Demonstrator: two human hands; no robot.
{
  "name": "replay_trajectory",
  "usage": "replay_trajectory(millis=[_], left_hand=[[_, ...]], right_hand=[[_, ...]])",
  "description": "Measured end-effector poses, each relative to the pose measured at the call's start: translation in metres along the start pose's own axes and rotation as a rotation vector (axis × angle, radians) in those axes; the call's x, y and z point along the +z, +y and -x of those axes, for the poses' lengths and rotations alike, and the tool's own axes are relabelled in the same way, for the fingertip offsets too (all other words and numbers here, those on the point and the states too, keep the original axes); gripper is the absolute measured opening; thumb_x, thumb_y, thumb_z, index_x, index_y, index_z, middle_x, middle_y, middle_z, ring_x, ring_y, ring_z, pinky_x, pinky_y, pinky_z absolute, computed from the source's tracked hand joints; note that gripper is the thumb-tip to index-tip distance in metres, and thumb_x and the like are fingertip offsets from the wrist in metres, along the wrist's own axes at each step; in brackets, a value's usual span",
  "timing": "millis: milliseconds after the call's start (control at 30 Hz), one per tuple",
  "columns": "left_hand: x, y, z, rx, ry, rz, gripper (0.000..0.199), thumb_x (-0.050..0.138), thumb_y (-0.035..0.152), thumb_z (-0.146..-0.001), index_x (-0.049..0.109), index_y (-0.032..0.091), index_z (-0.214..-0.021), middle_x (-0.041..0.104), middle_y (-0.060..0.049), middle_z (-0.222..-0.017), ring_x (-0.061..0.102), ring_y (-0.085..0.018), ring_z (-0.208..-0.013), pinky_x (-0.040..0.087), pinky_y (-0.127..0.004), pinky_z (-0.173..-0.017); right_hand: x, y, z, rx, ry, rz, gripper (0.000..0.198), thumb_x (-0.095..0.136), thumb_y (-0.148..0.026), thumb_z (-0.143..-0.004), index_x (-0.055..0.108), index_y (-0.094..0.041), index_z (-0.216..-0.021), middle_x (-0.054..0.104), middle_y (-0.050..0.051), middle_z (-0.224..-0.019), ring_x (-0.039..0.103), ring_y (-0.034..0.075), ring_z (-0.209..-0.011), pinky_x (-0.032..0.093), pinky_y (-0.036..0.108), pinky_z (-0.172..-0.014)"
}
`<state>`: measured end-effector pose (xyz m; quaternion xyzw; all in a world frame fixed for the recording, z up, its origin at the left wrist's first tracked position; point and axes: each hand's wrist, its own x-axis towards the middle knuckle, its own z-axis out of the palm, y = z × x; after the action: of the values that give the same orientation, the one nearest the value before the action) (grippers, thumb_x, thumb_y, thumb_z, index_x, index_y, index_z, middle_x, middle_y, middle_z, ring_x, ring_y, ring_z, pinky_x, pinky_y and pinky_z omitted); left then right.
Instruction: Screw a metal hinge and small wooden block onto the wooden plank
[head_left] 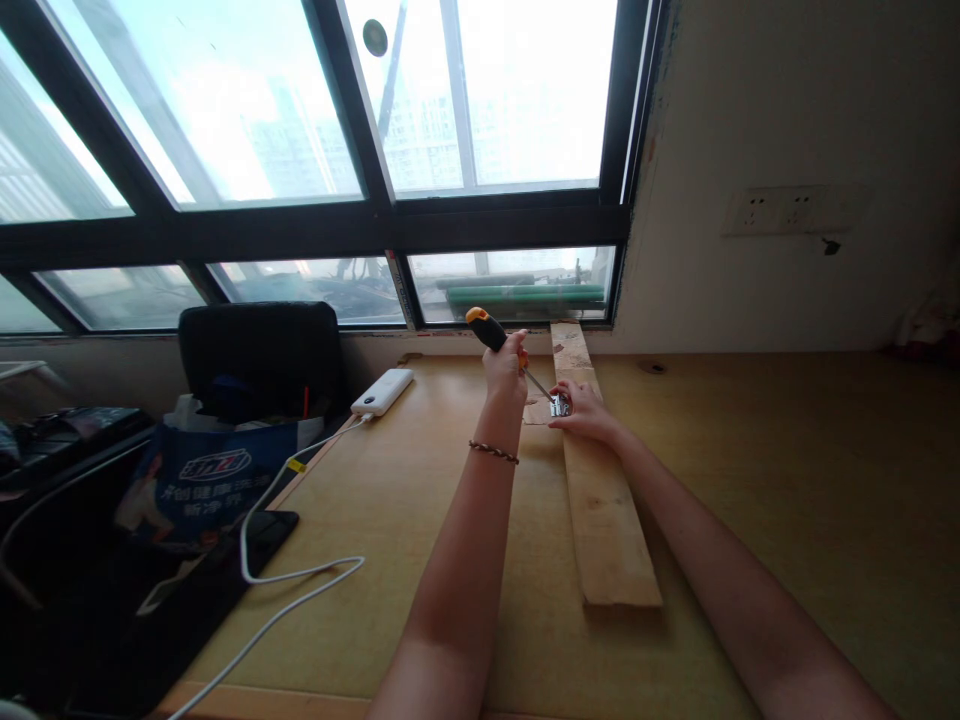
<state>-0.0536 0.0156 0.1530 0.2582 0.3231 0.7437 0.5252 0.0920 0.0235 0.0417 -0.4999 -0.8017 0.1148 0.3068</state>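
Note:
My left hand point(508, 362) is wrapped round the black and orange handle of a screwdriver point(487, 328). The shaft slants down to the right, and its tip meets a small shiny metal hinge point(559, 405). Thumb and fingers of my right hand point(585, 410) grip that hinge at the left edge of a long wooden board point(604, 510). Whether a screw sits under the tip is too small to make out. The board lies flat, running from near the window towards me. A small flat piece of wood point(535, 410) shows just left of the hinge.
A white power bank point(383, 391) with a white cable point(259, 580) lies at the left of the table point(750, 480). Beyond that edge stand a black chair point(259, 360) and a blue bag point(210, 475). The window point(495, 220) and a wall with sockets point(787, 210) bound the back.

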Motion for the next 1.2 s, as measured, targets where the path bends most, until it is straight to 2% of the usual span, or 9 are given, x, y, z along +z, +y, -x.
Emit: replay_trajectory(millis=[267,367,567,900,1200], left_hand=[[-0.002,-0.004,-0.002,0.019,-0.043,-0.018,0.026,0.070,0.021,-0.056,0.046,0.016,-0.063,0.041,0.009,-0.044,0.041,-0.004,-0.038,0.027,-0.017,-0.039],[-0.002,-0.005,-0.003,0.057,-0.140,-0.037,0.026,0.071,0.023,-0.057,0.045,0.017,-0.061,0.039,0.008,-0.044,0.039,-0.003,-0.038,0.028,-0.017,-0.040],[-0.005,-0.010,-0.005,0.080,-0.344,-0.259,0.032,0.075,0.031,-0.056,0.047,0.015,-0.054,0.042,0.005,-0.046,0.039,-0.004,-0.041,0.031,-0.018,-0.041],[-0.001,0.000,0.003,0.118,-0.406,-0.175,0.036,0.074,0.035,-0.058,0.044,0.016,-0.056,0.038,0.006,-0.045,0.039,-0.004,-0.042,0.033,-0.018,-0.042],[0.002,-0.007,0.004,0.112,-0.440,-0.245,0.037,0.073,0.038,-0.058,0.044,0.016,-0.058,0.040,0.007,-0.046,0.039,-0.003,-0.042,0.034,-0.019,-0.045]], right_hand=[[-0.001,-0.001,0.000,0.003,-0.005,0.003,0.067,0.075,-0.041,-0.054,0.049,-0.023,-0.113,0.057,0.006,-0.114,0.046,0.027,-0.103,0.037,0.040,-0.086],[-0.001,-0.002,0.000,-0.001,-0.005,-0.009,0.066,0.074,-0.040,-0.054,0.049,-0.023,-0.113,0.057,0.006,-0.114,0.045,0.027,-0.104,0.036,0.040,-0.087],[-0.002,-0.003,0.001,0.010,-0.007,-0.020,0.071,0.075,-0.040,-0.054,0.045,-0.023,-0.116,0.058,0.006,-0.113,0.046,0.027,-0.102,0.036,0.040,-0.086],[-0.002,-0.003,0.001,0.010,-0.004,-0.014,0.065,0.074,-0.039,-0.055,0.049,-0.023,-0.112,0.056,0.006,-0.115,0.045,0.027,-0.105,0.036,0.039,-0.087],[-0.004,-0.005,0.002,-0.002,0.000,-0.008,0.065,0.074,-0.042,-0.055,0.049,-0.022,-0.112,0.058,0.006,-0.112,0.046,0.027,-0.103,0.036,0.039,-0.086]])
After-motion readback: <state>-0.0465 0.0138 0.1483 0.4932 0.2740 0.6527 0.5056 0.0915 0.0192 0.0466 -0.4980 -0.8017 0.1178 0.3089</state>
